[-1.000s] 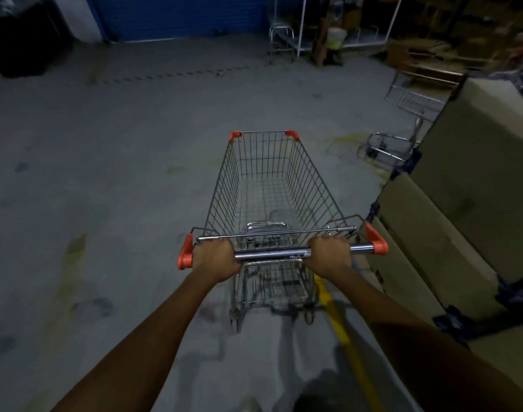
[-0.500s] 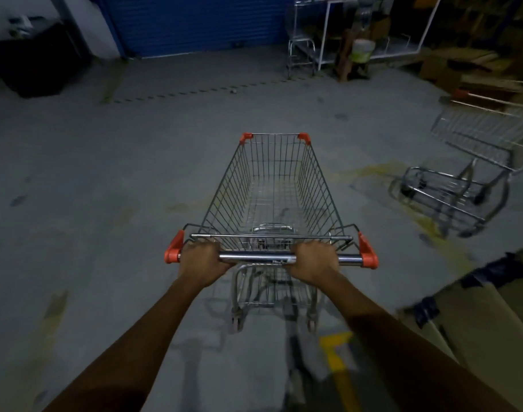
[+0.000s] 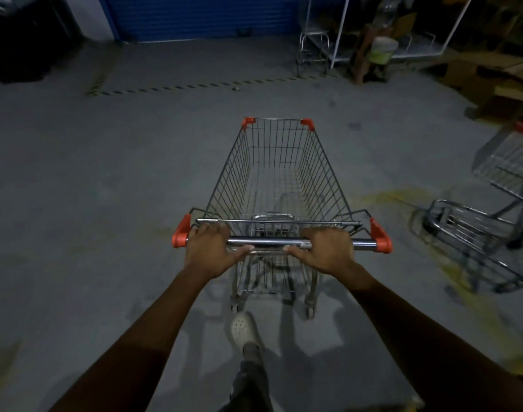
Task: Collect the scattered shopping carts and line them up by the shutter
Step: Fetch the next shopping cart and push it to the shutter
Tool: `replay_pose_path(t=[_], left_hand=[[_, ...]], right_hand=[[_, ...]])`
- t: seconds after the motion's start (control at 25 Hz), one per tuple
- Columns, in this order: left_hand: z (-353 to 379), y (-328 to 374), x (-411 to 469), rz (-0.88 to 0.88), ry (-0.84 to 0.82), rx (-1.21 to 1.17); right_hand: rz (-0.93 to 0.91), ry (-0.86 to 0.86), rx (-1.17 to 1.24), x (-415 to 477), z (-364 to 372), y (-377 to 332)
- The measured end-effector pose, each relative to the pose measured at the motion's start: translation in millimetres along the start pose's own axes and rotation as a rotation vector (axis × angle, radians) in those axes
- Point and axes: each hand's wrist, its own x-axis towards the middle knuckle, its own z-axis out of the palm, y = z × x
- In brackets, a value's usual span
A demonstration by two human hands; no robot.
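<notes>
The shopping cart (image 3: 279, 173) is showing thin wire mesh, a glossy chrome handle bar (image 3: 269, 242), orange plastic corner caps (image 3: 380, 237); the concrete floor (image 3: 105, 173) is looking matt, rough.

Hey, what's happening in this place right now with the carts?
A person is pushing an empty wire shopping cart across a concrete floor, with the left hand and right hand both closed on its handle bar. The cart points toward a blue roller shutter at the far wall, with open floor between them. A second cart stands off to the right, away from the shutter. One foot in a white shoe is stepping forward behind the cart.
</notes>
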Motion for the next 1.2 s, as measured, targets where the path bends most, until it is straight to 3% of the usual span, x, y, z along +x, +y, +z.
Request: replay_pose_path(t=[0.12,0.32,0.72,0.88,1.08,1.2], left_hand=[[27.6,-38.3,126.5,-0.013,-0.020,-0.049],[59.9,-84.9,308.7,0.003,-0.073,-0.128],[153.1,-136.6,639.1,0.012,0.014,0.000],[183.5,-160.2,795.0,0.004,0.021,-0.013],[211.6,-172.6,964.3,-0.089,-0.094,0.010],[235.5,-182.2,1052.8,-0.115,-0.048,0.065]], right_hand=[[0.016,0.006,-0.020,124.4,18.3,24.6],[0.283,0.012,-0.096,287.8,52.0,61.9],[0.203,0.106,-0.035,599.6,112.3,187.8],[0.199,0.028,0.035,752.4,127.2,247.5],[0.158,-0.095,0.034,925.8,138.9,314.9],[0.117,-0.037,-0.005,1020.3,153.5,351.0]])
